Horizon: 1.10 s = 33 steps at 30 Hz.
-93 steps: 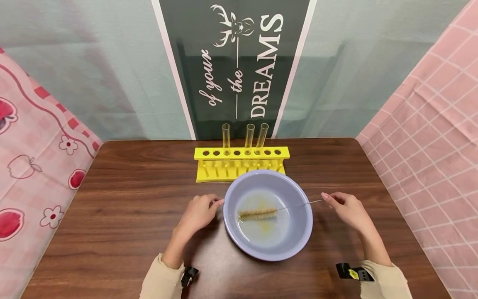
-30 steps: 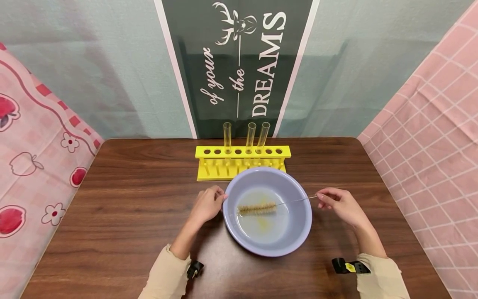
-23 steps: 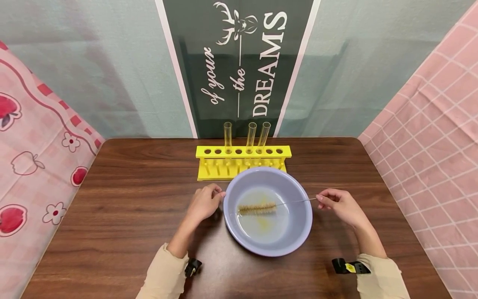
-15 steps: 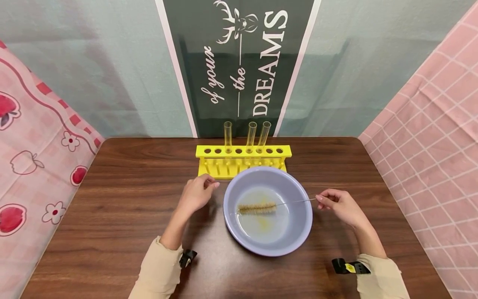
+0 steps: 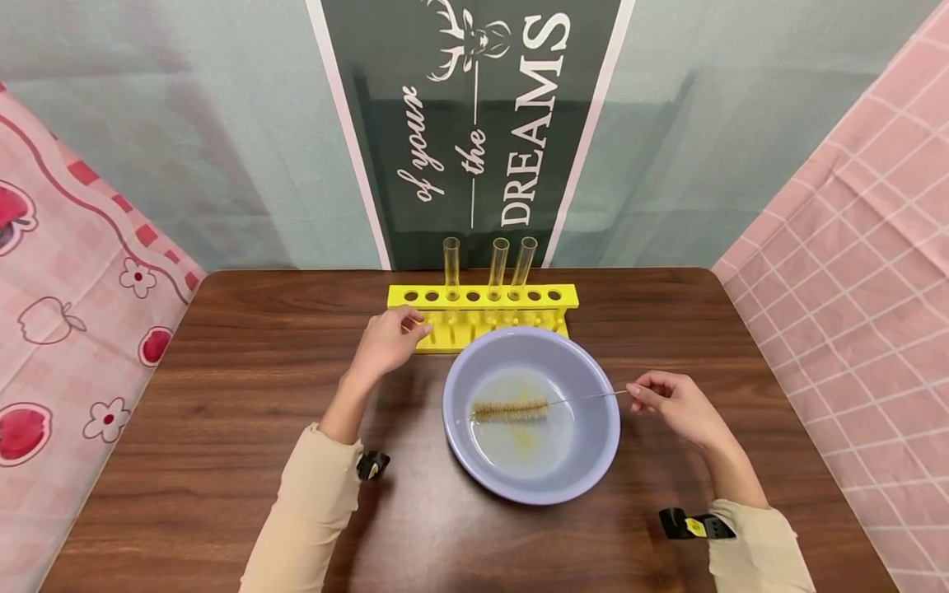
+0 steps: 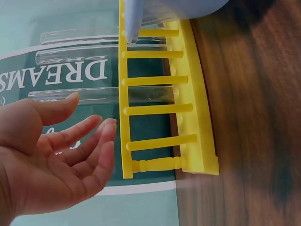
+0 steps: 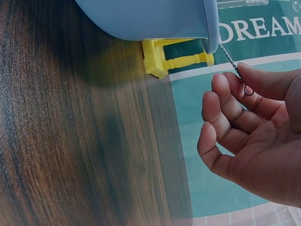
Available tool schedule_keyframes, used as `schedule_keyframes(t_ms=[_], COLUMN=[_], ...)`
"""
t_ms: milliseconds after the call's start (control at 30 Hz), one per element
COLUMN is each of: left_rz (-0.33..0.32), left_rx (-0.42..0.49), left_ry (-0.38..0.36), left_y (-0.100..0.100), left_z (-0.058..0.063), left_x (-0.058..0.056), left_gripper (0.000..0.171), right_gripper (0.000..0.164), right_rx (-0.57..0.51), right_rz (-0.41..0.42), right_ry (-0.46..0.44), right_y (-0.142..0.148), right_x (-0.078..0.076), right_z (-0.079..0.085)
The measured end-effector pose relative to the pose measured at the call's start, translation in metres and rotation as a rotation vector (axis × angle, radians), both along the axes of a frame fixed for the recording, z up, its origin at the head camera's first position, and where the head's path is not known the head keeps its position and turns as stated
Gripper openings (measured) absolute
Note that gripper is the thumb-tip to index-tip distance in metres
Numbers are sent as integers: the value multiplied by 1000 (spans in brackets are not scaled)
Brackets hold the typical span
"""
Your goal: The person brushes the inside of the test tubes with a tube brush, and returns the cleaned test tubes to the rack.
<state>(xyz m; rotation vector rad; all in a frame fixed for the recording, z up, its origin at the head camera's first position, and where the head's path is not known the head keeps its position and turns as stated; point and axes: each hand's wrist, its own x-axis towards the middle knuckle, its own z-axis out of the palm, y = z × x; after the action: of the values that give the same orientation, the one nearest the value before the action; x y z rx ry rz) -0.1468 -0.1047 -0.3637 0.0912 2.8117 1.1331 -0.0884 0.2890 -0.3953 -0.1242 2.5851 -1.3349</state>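
A test tube brush lies across the purple basin, its tan bristles in shallow, yellowish water. Its twisted wire handle passes over the rim, and my right hand pinches the looped end between thumb and forefinger. My left hand is at the left end of the yellow test tube rack, overlapping it in the head view. In the left wrist view that hand has loosely bent fingers with nothing between them. Three clear test tubes stand in the rack, the left one nearest my left hand.
The other two tubes, one and a tilted one, stand right of the rack's middle. The basin sits close in front of the rack on a brown wooden table. Cloth hangings surround the table's back and sides.
My left hand has let go of the basin's left rim and moved away from me, up to the rack's left end. The right hand still pinches the brush handle, nearly unmoved over the last second.
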Motion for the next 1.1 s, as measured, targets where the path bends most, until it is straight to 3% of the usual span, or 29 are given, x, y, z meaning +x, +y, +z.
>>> schedule_keyframes(t_ms=[367,533,867,1100], left_rz=[61,67,76,120], left_rx=[84,135,107,189], left_ry=[83,80,85,32], left_y=[17,23,31,34], left_z=[-3,-5,-8,-15], left_x=[-28,-37,-56,-65], left_gripper=[27,28,29,25], right_gripper=[21,21,21,19], right_rx=[-12,-16,1,3], right_rz=[2,7,8,15], right_ry=[4,4,2,12], right_y=[-1,-1,-1,0], right_x=[1,1,1,2], right_z=[1,0,0,-1])
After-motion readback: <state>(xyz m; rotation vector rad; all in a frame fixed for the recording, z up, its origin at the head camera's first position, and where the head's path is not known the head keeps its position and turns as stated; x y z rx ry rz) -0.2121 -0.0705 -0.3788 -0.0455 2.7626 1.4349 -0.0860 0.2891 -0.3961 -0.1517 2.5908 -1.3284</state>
